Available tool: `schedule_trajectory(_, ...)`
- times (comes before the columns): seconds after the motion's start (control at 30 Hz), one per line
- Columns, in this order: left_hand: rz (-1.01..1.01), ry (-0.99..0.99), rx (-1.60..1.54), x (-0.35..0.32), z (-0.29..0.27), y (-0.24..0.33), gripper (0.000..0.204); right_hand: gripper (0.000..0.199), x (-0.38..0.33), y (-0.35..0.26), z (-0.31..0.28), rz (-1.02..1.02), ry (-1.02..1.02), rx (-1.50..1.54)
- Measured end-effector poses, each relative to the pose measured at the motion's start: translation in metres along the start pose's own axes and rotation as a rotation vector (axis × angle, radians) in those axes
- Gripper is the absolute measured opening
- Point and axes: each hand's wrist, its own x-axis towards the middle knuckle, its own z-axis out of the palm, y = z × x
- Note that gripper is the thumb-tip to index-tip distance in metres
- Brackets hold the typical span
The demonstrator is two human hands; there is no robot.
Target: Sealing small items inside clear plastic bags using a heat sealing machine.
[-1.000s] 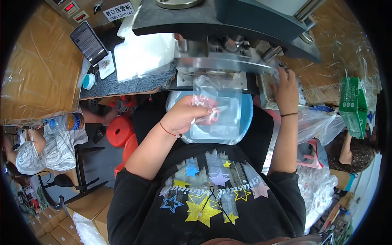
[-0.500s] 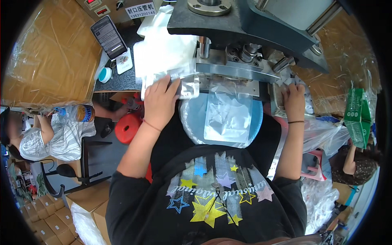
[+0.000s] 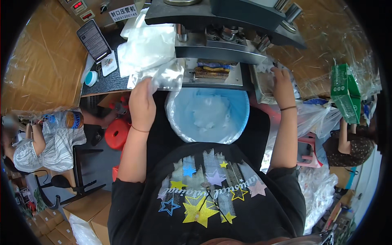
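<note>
My left hand (image 3: 142,104) is closed at the front edge of a pile of silvery-clear plastic pouches (image 3: 148,49), pinching the lower edge of the top pouch (image 3: 168,75). On the right, my right hand (image 3: 283,90) bends its fingers over a shallow tray (image 3: 258,87) of small translucent parts. The fingertips are drawn together; what they hold is too small to make out. Between my hands stands a press (image 3: 220,53) with its jaw raised above a lower die block (image 3: 212,72). A blue bucket (image 3: 241,108) with pale translucent contents sits below it, between my legs.
A phone (image 3: 94,41) leans at the left beside a small teal-lidded jar (image 3: 91,78). Cardboard boxes (image 3: 45,57) flank both sides. A red stool (image 3: 116,134) stands at left, a green carton (image 3: 345,94) at right. Two other people sit at the far sides.
The pouch that hung from the press over the bucket is gone from there, uncovering the die block. My left hand has closed on a pouch edge. The whole view has shifted.
</note>
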Motion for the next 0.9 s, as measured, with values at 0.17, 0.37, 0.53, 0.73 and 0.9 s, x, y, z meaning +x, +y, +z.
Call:
schedule_trajectory(0.17,0.242,0.018,0.189,0.029,0.014,-0.028,0.022,0.027,-0.017,-0.014,-0.021,-0.135,0.246,0.111)
schedule_trajectory(0.37,-0.109,0.197,-0.165,0.04,-0.009,-0.024,0.022,0.023,-0.046,-0.031,-0.045,-0.059,0.329,0.228)
schedule_trajectory(0.53,-0.39,-0.052,-0.833,0.009,-0.033,0.043,0.018,0.018,-0.068,-0.058,-0.048,0.164,0.146,0.528)
schedule_trajectory(0.73,-0.403,-0.514,-0.95,-0.016,0.002,0.087,0.016,0.013,-0.042,-0.135,-0.058,-0.229,-0.09,0.884)
schedule_trajectory(0.9,-0.441,-0.761,-0.984,-0.027,0.018,0.101,0.021,0.013,-0.019,-0.16,-0.055,-0.314,-0.076,0.923)
